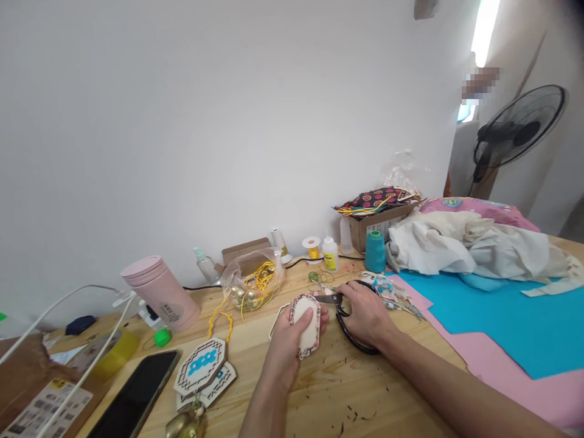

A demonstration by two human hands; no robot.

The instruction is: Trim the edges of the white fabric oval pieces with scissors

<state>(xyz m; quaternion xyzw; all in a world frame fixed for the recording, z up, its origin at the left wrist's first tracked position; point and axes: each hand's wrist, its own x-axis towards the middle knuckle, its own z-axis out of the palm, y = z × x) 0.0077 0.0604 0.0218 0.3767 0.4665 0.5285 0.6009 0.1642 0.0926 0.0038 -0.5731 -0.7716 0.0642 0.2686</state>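
My left hand (287, 340) is closed round a small padded piece (306, 325) with a cream face and a patterned, gathered edge; the thumb lies on its face. My right hand (367, 310) grips black-handled scissors (356, 344). Their blades point left and reach the upper right edge of the padded piece. Whether they touch it is too small to tell. Behind my left hand a pale flat piece (272, 322) shows in part on the table. Dark scraps (351, 413) are scattered on the wood below the scissors.
Wooden lattice ornaments (201, 368) and a phone (137, 392) lie left, near a pink tumbler (162, 292). Behind stand a bag of gold bells (255, 280), a glue bottle (330, 255) and teal thread (375, 252). Blue felt (497, 310) and white cloth (438, 240) cover the right.
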